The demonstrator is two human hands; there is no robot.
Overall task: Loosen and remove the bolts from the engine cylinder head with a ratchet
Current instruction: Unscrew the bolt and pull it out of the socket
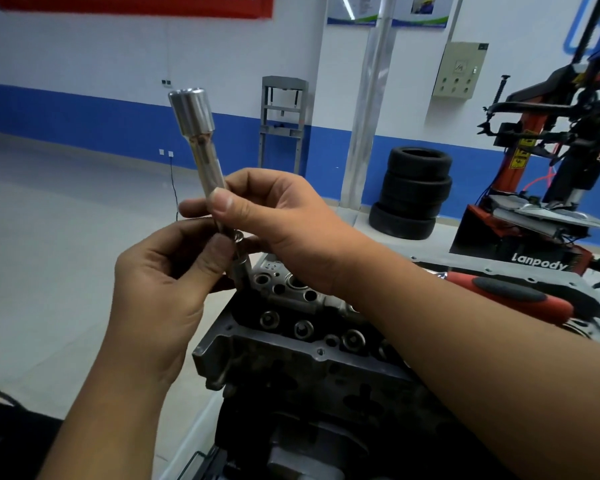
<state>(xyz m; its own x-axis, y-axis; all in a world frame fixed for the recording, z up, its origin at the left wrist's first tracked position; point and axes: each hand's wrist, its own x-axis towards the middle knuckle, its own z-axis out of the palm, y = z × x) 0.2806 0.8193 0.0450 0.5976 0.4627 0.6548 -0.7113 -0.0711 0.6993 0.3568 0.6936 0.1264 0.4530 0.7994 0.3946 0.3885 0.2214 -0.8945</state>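
Note:
A long silver extension bar (201, 150) with a wide socket end points up and to the left, above the engine. My right hand (274, 216) pinches its shaft between thumb and fingers. My left hand (167, 271) grips the bar's lower end, where a small dark socket (240, 271) hangs. Below them lies the grey engine cylinder head (291, 341), with several round bolt wells along its top. A red and black ratchet handle (513, 296) lies on the engine to the right, partly hidden by my right forearm.
A stack of black tyres (413, 192) stands on the floor behind. A red and black tyre changer (551, 161) fills the right side. A grey press frame (283, 123) stands against the blue and white wall.

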